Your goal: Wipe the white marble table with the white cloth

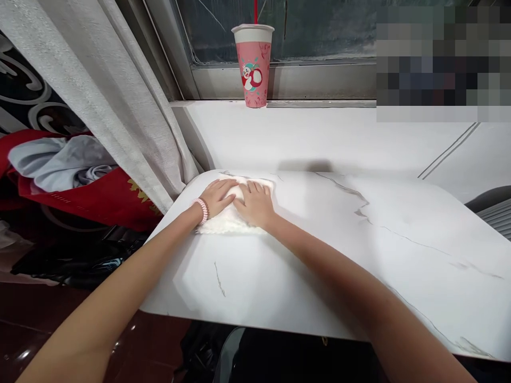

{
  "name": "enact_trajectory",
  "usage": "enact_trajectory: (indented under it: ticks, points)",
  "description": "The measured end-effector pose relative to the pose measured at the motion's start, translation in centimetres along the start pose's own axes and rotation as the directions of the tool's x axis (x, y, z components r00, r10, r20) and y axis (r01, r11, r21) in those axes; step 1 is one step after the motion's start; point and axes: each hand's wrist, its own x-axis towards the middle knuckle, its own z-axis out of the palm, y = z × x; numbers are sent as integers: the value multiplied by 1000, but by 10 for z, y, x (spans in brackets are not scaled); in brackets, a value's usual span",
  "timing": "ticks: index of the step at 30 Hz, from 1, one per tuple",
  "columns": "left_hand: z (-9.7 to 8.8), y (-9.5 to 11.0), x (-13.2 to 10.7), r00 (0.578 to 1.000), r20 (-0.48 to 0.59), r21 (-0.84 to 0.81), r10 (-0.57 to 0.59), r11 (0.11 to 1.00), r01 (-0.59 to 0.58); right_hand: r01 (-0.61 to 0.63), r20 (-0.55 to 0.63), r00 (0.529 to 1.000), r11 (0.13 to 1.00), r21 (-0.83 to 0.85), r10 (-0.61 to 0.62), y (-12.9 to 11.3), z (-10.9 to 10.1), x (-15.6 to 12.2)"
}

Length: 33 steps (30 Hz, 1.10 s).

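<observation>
A fluffy white cloth lies flat on the white marble-patterned table, near its far left corner. My left hand rests palm down on the cloth's left part, fingers stretched out, with a pink coil band round the wrist. Beside it my right hand presses flat on the cloth's right part, its fingers spread. The two thumbs nearly meet over the middle of the cloth.
A pink paper cup with a red straw stands on the window ledge behind the table. A pale curtain hangs along the left side. Below it, a red bag holds grey cloth. The upper right corner is pixelated.
</observation>
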Motion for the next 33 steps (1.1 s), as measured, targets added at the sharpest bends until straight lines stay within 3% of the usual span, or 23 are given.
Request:
enact_trajectory:
  ticks: [3,7,15,23,33]
  points:
    - [6,-8,28,1000,-17,5,0,1000,0,54,-72,996,994,-92,-61,22,4,21]
    - [12,-20,57,1000,-23,3,0,1000,0,35,-127,991,995,-89,-46,37,9,44]
    - [15,-47,82,999,-28,11,-29,999,30,-3,-110,994,994,-107,-8,42,18,79]
    - [9,-67,78,1000,-23,27,-5,1000,5,23,-124,991,992,-125,-39,32,28,92]
    - [-9,-99,37,999,-17,49,-45,998,46,80,-110,990,991,-109,-92,-11,46,93]
